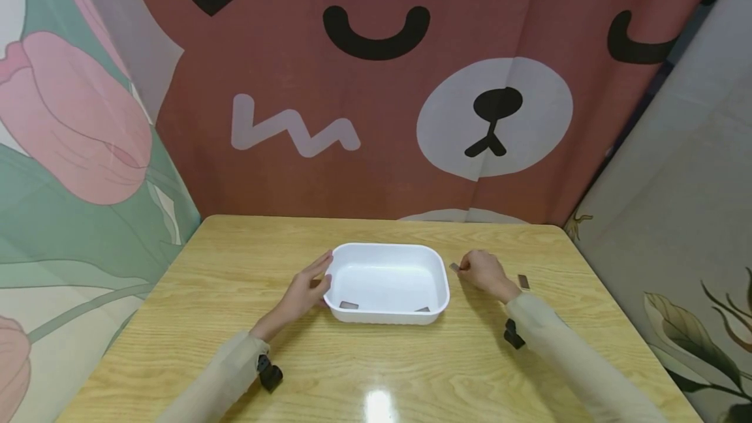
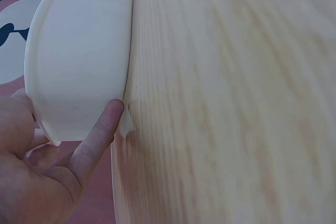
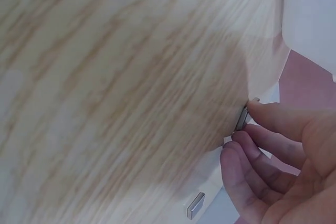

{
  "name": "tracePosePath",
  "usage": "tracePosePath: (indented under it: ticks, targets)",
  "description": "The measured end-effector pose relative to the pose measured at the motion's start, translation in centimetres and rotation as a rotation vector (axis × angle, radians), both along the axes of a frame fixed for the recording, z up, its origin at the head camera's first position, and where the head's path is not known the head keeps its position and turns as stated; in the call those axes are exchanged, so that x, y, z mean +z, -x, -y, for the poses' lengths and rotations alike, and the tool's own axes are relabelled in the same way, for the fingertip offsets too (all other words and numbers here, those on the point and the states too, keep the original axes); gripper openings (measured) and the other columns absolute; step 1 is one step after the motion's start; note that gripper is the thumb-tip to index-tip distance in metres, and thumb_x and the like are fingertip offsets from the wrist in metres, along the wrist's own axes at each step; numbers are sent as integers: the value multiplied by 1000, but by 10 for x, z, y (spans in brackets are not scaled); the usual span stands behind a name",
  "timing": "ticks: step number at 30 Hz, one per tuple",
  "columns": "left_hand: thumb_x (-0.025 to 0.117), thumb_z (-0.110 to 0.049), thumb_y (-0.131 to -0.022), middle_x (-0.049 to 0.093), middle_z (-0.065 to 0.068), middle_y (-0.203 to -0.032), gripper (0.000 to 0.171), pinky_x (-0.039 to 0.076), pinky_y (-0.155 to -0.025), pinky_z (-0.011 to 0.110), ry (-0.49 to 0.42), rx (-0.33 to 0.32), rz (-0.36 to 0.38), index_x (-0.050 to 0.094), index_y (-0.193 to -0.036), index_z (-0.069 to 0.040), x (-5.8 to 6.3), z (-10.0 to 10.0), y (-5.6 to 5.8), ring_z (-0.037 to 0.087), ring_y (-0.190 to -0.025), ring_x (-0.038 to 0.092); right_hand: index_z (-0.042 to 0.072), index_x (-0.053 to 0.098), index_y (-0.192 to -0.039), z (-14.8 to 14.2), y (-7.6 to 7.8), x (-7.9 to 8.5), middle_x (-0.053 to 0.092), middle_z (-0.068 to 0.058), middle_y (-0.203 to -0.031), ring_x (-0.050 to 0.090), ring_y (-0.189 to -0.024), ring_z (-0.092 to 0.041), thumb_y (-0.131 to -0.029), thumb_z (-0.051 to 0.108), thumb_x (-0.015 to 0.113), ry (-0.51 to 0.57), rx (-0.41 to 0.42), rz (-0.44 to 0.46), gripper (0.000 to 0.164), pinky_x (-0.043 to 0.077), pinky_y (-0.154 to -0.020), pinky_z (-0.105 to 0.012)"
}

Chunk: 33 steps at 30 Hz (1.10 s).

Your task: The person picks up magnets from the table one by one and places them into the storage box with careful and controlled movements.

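A white rectangular tray (image 1: pixel 388 316) stands on the table, with two small flat grey metal pieces lying inside near its front wall, one at left (image 1: pixel 348 305) and one at right (image 1: pixel 422 310). My left hand (image 1: pixel 302 294) rests along the tray's left end; its extended finger (image 2: pixel 100 136) touches the outer wall close to the tabletop. To the right of the tray, my right hand (image 1: pixel 484 273) pinches a small flat metal piece (image 3: pixel 242 118) between thumb and fingers. Another such piece (image 1: pixel 523 281) lies on the table, right of that hand.
The wood-grain table (image 1: pixel 376 358) ends at a back edge just behind the tray. A printed curtain (image 1: pixel 376 181) hangs behind it, and patterned cloths hang on the left (image 1: pixel 76 214) and right (image 1: pixel 664 227). Each wrist wears a small black camera.
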<state>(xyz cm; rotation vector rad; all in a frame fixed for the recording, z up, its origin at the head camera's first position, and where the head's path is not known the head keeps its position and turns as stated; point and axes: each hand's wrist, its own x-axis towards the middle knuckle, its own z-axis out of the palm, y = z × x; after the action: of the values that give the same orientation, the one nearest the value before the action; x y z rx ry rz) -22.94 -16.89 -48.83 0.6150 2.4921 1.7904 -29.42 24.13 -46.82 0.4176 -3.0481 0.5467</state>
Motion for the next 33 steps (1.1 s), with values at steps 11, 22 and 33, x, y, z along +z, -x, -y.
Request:
tracePosePath:
  ticks: [11,22,33]
  targets:
    - [51,2,-102,20,19,-161,53,65,-62,32,-13,4,11,31,-150,6,0,0,-1,51,-111,58,2,76,-77,2,0,4,70,-6,-77,59,-63,-16,-83,7,78,15,23,40,8,55,-54,-31]
    - [51,1,-102,19,16,-162,53,65,-65,32,-18,3,21,31,-151,4,2,0,1,50,-112,58,1,77,-76,-2,7,8,67,-3,-65,44,-53,-12,-85,10,76,72,-11,190,13,38,-46,-20]
    - [50,3,-101,19,21,-161,52,65,-63,32,-11,-4,15,30,-150,8,7,-2,-4,53,-113,56,2,77,-75,-4,5,8,69,-4,-71,49,-58,-13,-84,12,77,111,-42,282,14,43,-50,-21]
